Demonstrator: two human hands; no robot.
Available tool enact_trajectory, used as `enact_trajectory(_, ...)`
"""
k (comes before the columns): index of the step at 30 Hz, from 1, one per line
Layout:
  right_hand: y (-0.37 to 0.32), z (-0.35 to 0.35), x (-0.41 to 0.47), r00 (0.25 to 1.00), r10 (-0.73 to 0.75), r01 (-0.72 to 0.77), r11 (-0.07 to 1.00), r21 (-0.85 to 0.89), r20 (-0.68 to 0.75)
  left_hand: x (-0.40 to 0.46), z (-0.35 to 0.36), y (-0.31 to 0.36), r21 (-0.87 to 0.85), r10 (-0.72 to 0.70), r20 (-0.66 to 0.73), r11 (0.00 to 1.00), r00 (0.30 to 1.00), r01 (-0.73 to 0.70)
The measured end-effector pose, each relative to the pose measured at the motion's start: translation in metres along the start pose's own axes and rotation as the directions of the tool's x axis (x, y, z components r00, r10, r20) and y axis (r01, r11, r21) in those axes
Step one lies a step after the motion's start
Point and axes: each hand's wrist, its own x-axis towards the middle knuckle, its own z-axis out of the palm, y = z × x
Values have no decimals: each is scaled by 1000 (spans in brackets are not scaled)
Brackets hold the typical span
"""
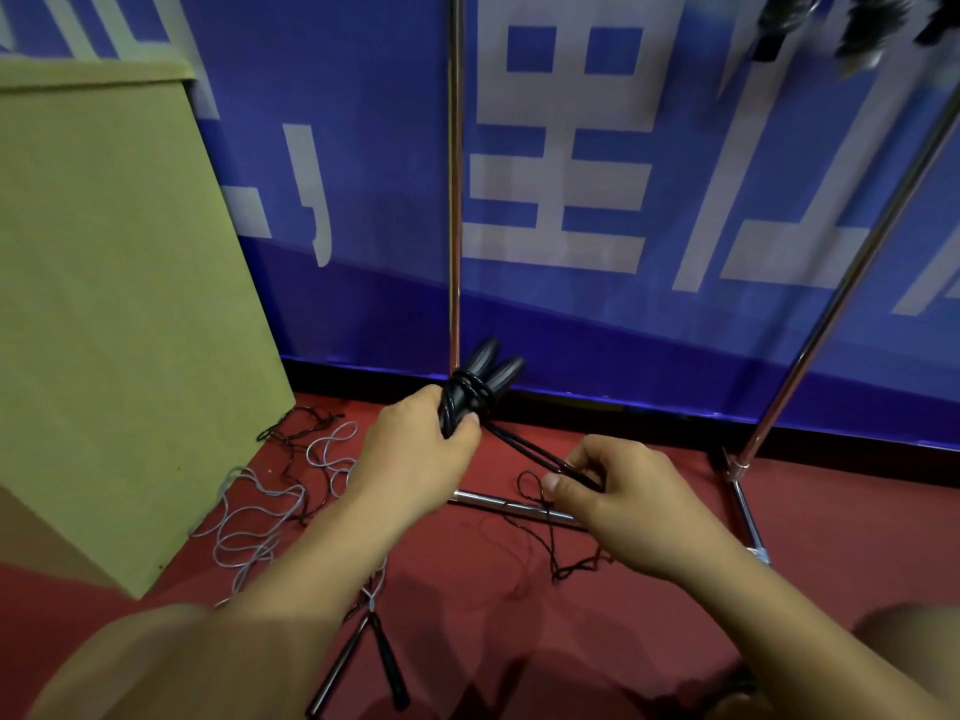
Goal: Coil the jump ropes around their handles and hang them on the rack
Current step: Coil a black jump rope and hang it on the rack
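My left hand point(415, 449) grips a pair of black jump rope handles point(491, 368) held side by side, tips pointing up and away. Black rope point(467, 389) is wound several turns around them. A taut stretch of the same rope point(524, 449) runs down to my right hand point(618, 498), which pinches it between thumb and fingers. The loose tail point(550, 543) trails on the red floor below. The metal rack's upright poles point(455, 200) point(852, 262) stand just behind. Coiled dark ropes point(862, 23) hang at the top right, blurred.
A tangled pale rope point(260, 517) and another black rope point(296, 423) lie on the red floor at left. Their thin handles point(358, 652) lie near my left forearm. A large cardboard box point(104, 304) stands at left. A blue banner point(623, 174) backs the rack; its base bar point(509, 506) lies on the floor.
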Motion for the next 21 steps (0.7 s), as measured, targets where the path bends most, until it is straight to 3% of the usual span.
enact_trajectory(5,-6,-4,-8,985,-152,143,984,106,84,2,6,-6,113,-22,67,993,997,14)
enact_trajectory(9,-10,-6,-12,965,-229,218,971,100,128,-1,11,-4,197,34,174,978,984,-69)
enact_trajectory(16,-7,-9,-3,983,-150,170,958,233,-103,-13,17,5,238,165,443,926,881,-293)
enact_trajectory(21,-3,-10,-1,985,-95,117,982,146,-144,-31,26,12,180,242,535,903,810,-389)
